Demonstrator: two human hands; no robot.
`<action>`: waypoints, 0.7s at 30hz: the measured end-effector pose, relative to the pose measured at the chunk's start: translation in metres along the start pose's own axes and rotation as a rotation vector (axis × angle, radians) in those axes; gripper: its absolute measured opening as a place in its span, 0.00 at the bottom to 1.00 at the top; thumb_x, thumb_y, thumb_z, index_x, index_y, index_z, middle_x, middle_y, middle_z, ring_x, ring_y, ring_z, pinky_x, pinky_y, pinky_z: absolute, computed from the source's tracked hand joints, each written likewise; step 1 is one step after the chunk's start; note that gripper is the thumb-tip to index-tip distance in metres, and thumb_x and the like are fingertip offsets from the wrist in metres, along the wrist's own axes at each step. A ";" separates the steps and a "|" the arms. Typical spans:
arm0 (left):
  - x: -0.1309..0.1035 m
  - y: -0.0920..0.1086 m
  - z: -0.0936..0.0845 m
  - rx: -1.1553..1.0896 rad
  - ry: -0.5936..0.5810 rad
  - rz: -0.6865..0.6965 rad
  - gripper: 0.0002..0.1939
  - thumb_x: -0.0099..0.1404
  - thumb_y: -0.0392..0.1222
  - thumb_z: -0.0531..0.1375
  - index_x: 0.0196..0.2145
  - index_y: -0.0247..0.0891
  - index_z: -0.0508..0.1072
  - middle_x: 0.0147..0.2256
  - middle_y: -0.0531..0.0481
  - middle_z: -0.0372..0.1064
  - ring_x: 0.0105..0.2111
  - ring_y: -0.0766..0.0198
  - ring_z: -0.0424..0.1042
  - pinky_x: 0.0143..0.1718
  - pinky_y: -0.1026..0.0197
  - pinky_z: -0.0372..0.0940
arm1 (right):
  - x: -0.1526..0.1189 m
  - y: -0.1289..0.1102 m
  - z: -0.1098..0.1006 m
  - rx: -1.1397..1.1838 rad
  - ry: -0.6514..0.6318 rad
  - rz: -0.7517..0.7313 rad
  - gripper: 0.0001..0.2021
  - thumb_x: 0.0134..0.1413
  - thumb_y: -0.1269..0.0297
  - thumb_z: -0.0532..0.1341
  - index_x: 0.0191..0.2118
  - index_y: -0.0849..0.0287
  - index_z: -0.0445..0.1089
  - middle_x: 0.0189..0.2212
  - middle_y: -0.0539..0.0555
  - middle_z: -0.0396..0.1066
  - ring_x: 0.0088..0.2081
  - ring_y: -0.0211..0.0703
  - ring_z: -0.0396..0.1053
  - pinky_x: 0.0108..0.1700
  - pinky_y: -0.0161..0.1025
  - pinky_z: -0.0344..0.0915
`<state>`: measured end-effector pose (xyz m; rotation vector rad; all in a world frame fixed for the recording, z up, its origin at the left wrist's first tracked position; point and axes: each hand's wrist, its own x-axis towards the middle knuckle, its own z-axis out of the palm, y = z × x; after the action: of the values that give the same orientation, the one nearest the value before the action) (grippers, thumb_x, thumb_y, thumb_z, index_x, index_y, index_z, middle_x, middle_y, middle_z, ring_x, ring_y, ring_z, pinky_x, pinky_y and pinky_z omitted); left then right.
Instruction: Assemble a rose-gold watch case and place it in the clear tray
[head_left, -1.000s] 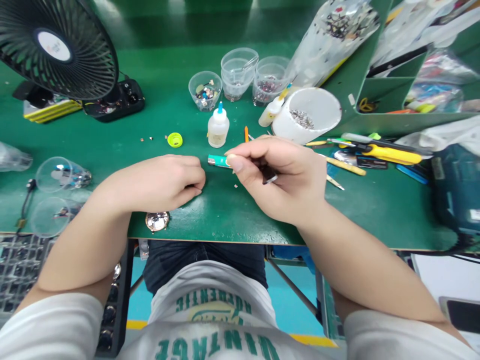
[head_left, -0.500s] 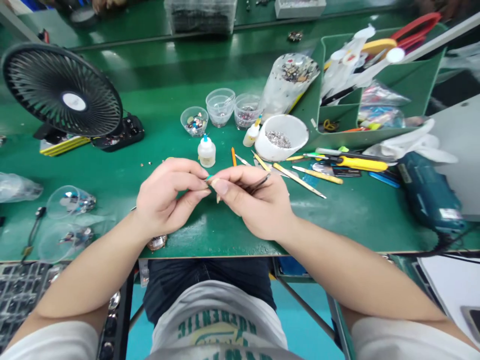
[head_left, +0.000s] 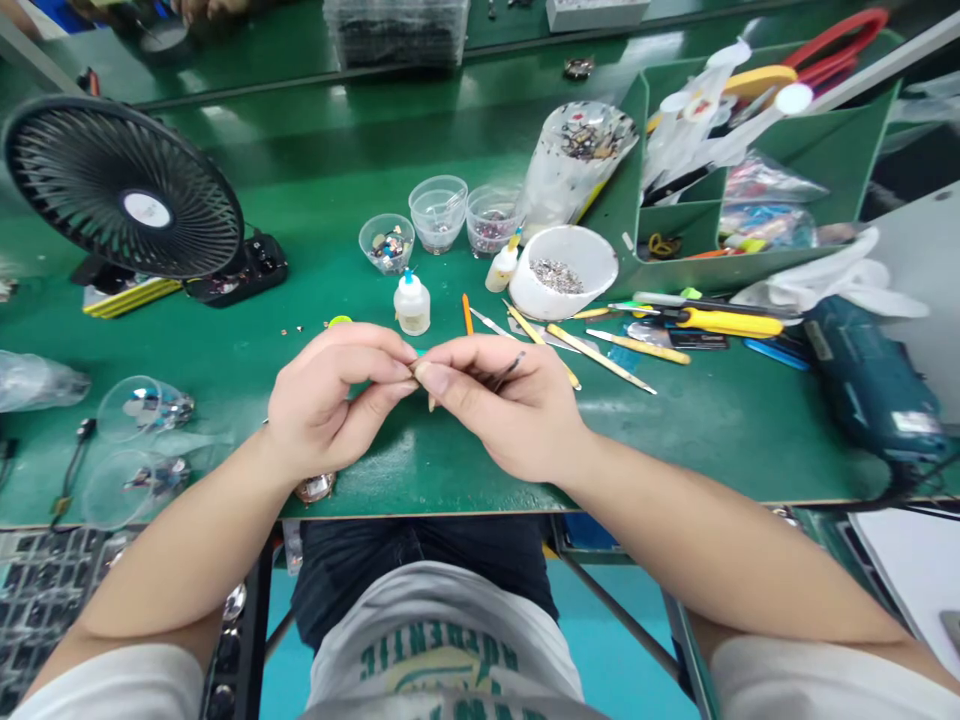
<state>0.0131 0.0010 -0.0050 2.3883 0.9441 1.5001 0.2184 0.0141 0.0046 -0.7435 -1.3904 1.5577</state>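
Observation:
Above the green bench [head_left: 405,465], my left hand [head_left: 337,400] and my right hand [head_left: 502,405] meet at the fingertips. Both pinch a tiny piece there, mostly covered by the fingers. A slim tool with a dark end [head_left: 511,368] is tucked in my right hand and pokes out past the fingers; its kind does not show clearly. Just beyond the hands stands a white squeeze bottle with a blue tip [head_left: 412,305]. A coppery round piece [head_left: 315,487] lies under my left wrist, partly hidden.
Wooden-handled tools [head_left: 600,358] lie right of my hands. Behind them stand small clear cups [head_left: 439,225], a white tub [head_left: 604,275] of metal bits and a green organizer [head_left: 780,265]. A black fan [head_left: 180,170] is at left, a dark green power tool [head_left: 870,370] at right.
Both hands stay together at the same spot, with only slight finger shifts on the small piece. The whole view has moved very slightly.

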 end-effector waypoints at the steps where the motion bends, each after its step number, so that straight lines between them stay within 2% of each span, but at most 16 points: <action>1: 0.001 0.000 -0.003 -0.004 0.002 -0.008 0.08 0.72 0.33 0.65 0.46 0.42 0.74 0.42 0.50 0.80 0.42 0.63 0.80 0.45 0.59 0.76 | 0.000 0.000 0.000 0.007 0.005 -0.010 0.21 0.59 0.44 0.74 0.33 0.60 0.81 0.22 0.47 0.71 0.24 0.33 0.60 0.26 0.35 0.58; 3: 0.006 0.001 -0.010 0.001 -0.082 -0.048 0.07 0.73 0.32 0.65 0.45 0.42 0.73 0.42 0.50 0.79 0.43 0.63 0.79 0.46 0.58 0.74 | 0.001 0.000 -0.002 0.024 0.033 -0.041 0.20 0.59 0.45 0.75 0.33 0.60 0.81 0.22 0.47 0.71 0.24 0.33 0.60 0.27 0.35 0.60; 4: 0.008 0.001 -0.014 0.023 -0.182 -0.075 0.06 0.73 0.33 0.64 0.45 0.41 0.73 0.43 0.50 0.79 0.44 0.62 0.79 0.47 0.57 0.73 | 0.002 0.000 -0.003 0.034 0.058 -0.060 0.19 0.59 0.46 0.75 0.33 0.60 0.81 0.22 0.47 0.71 0.24 0.33 0.60 0.27 0.35 0.61; 6: 0.011 0.002 -0.020 0.110 -0.461 -0.106 0.02 0.76 0.35 0.61 0.43 0.40 0.73 0.43 0.48 0.78 0.45 0.60 0.77 0.48 0.54 0.70 | 0.004 0.000 -0.005 0.040 0.118 -0.087 0.16 0.59 0.50 0.76 0.33 0.59 0.81 0.22 0.46 0.71 0.23 0.33 0.60 0.27 0.35 0.61; 8: 0.011 0.001 -0.021 0.190 -0.724 -0.086 0.07 0.79 0.38 0.58 0.41 0.39 0.75 0.43 0.46 0.77 0.44 0.57 0.75 0.48 0.51 0.66 | 0.005 0.000 -0.008 0.023 0.171 -0.103 0.12 0.59 0.54 0.76 0.34 0.58 0.82 0.22 0.46 0.72 0.23 0.33 0.62 0.27 0.35 0.62; 10: 0.007 0.001 -0.018 0.214 -0.878 -0.025 0.13 0.80 0.39 0.55 0.39 0.38 0.77 0.42 0.46 0.76 0.43 0.56 0.73 0.47 0.50 0.63 | 0.005 0.000 -0.010 -0.011 0.193 -0.112 0.10 0.60 0.57 0.76 0.35 0.57 0.82 0.24 0.47 0.73 0.25 0.34 0.65 0.28 0.36 0.65; 13: 0.001 0.000 -0.011 0.225 -0.951 0.021 0.15 0.81 0.39 0.54 0.38 0.39 0.79 0.40 0.46 0.76 0.43 0.53 0.71 0.46 0.50 0.60 | 0.005 0.001 -0.010 -0.068 0.182 -0.120 0.10 0.62 0.56 0.74 0.35 0.57 0.81 0.26 0.48 0.74 0.29 0.37 0.69 0.30 0.36 0.69; 17: -0.001 -0.003 -0.011 0.230 -0.965 0.020 0.15 0.80 0.40 0.54 0.38 0.39 0.78 0.39 0.46 0.77 0.44 0.52 0.72 0.46 0.49 0.59 | 0.004 0.004 -0.009 -0.094 0.168 -0.132 0.12 0.63 0.53 0.73 0.35 0.56 0.81 0.27 0.49 0.74 0.32 0.39 0.72 0.31 0.37 0.71; 21: 0.003 -0.007 -0.019 0.195 -0.933 0.012 0.13 0.81 0.40 0.55 0.41 0.40 0.78 0.41 0.47 0.78 0.44 0.54 0.75 0.47 0.50 0.62 | 0.006 0.004 -0.009 -0.070 0.176 -0.119 0.14 0.61 0.50 0.74 0.35 0.56 0.80 0.27 0.48 0.73 0.30 0.37 0.69 0.31 0.36 0.70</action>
<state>-0.0052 0.0046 0.0038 2.7369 0.8262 0.1677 0.2233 0.0232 0.0000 -0.8050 -1.3395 1.3247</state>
